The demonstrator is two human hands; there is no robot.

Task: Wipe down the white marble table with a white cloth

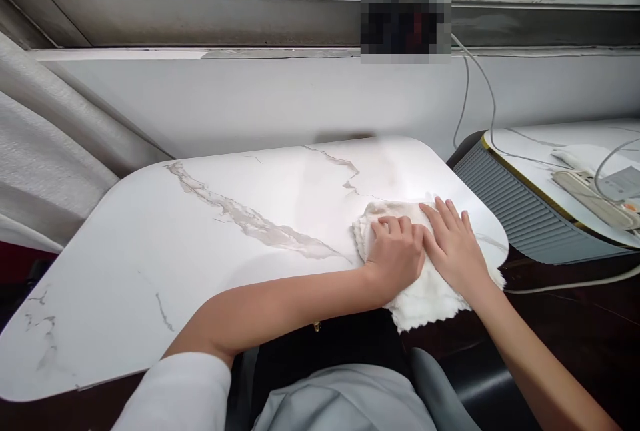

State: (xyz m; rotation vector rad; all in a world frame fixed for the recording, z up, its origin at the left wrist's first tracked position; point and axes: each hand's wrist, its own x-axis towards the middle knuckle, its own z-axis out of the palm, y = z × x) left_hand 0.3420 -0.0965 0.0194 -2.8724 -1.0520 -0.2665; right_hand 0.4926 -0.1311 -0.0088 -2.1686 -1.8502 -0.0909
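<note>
A white cleaning cloth (430,297) with a scalloped edge lies spread at the right end of the white marble-patterned table (200,237), its lower part hanging past the front edge. My left hand (397,254) reaches across from the left and rests on the cloth with its fingers curled into it. Beside it, almost touching, my right hand (457,247) lies flat on the cloth's right side, fingers stretched out. Some of the cloth is hidden beneath both hands.
To the right stands another table (530,211) with ribbed grey sides, carrying a power strip (595,197) and cables. A window ledge (280,54) runs behind, with a blurred-out object (405,23) on it. A pale curtain (55,131) hangs at left.
</note>
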